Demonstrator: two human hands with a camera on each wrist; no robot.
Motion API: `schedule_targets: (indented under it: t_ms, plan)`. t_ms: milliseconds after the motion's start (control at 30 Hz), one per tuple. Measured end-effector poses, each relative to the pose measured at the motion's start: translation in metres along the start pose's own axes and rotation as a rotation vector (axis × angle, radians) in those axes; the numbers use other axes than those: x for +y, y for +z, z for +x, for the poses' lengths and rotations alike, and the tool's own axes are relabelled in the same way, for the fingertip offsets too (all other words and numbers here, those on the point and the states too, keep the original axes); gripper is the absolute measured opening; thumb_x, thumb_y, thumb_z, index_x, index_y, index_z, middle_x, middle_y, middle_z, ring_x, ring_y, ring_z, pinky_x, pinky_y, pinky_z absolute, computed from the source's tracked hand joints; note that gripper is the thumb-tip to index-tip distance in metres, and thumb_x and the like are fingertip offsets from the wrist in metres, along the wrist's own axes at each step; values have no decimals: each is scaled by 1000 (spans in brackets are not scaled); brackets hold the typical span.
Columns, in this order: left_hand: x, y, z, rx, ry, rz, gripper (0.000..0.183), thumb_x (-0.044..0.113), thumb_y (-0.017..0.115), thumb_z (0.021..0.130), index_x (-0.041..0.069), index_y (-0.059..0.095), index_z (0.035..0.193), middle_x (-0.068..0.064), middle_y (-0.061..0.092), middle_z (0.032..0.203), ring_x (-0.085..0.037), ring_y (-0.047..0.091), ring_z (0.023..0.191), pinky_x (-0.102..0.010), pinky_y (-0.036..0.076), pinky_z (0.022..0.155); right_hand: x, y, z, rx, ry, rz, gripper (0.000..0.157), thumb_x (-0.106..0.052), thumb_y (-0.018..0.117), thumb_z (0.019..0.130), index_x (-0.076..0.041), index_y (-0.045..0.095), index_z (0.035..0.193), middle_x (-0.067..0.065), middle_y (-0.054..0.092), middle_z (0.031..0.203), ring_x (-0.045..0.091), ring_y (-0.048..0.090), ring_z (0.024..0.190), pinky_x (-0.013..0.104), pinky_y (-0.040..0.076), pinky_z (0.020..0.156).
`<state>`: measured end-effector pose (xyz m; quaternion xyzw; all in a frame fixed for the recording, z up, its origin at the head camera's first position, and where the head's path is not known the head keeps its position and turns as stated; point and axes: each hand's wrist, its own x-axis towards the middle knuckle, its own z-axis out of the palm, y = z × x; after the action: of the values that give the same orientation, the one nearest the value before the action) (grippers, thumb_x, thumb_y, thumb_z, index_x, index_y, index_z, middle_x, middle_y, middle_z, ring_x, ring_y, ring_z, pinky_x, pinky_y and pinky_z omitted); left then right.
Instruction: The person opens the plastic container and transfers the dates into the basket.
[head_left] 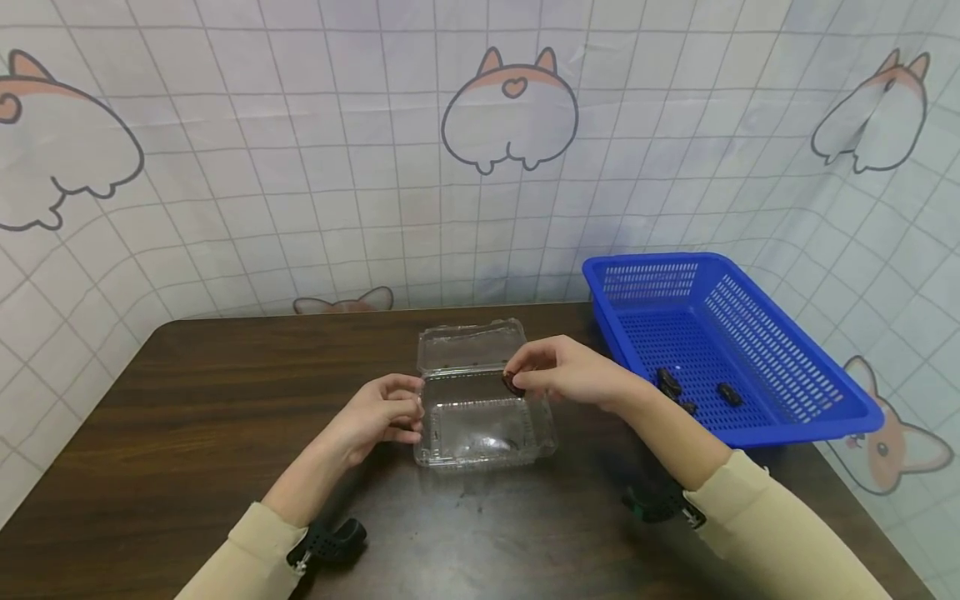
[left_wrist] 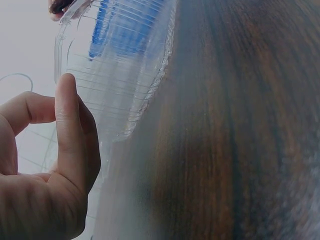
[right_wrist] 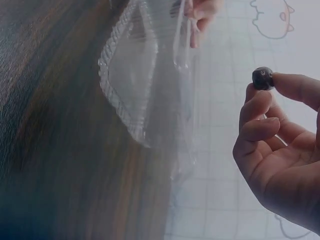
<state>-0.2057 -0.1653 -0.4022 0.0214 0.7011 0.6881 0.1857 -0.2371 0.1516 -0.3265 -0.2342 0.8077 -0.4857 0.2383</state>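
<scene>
A clear plastic clamshell box [head_left: 483, 425] lies with its lid [head_left: 471, 346] folded back on the dark wooden table. At its left rim is my left hand [head_left: 384, 415], fingers bent, holding the edge; in the left wrist view a fingertip [left_wrist: 66, 82] shows right at the box wall. My right hand [head_left: 570, 371] is over the box's right side. Between thumb and fingertips it pinches a small, dark, glossy piece like a dried date [right_wrist: 262, 78], seen most plainly in the right wrist view.
On the right stands a blue slotted basket [head_left: 611, 325] with several dark, wrinkled pieces [head_left: 729, 394] lying in it. Behind the table [head_left: 225, 375] hangs a white grid-patterned cloth [head_left: 337, 167] with cartoon drawings. Each wrist wears a black strap [head_left: 326, 543].
</scene>
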Motion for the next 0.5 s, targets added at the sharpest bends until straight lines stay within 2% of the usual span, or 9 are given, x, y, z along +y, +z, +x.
schedule_targets:
  t_ms: [100,300,500]
  plan:
    - [-1,0,0,-1,-4,1,53,-2,57,91,-9,43,142,-11,59,98,-20,63,79,-33,63,72,2,-5,-4,15,-2,1,23,-20,66,100,-6,71,119,13,65,94,22,53,73,26,40,55]
    - [-1,-1,-1,-6,-5,3,52,-2,57,92,-8,43,142,-12,59,99,-20,64,79,-33,63,72,3,-17,-17,63,1,17,25,-20,68,100,-5,70,119,11,65,97,24,55,76,26,42,56]
    - [0,-2,1,-4,-3,-3,51,-2,57,93,-8,43,142,-11,59,98,-19,63,77,-33,63,70,5,-34,-33,139,28,-20,29,-26,67,101,-6,68,121,12,62,90,23,54,73,28,45,56]
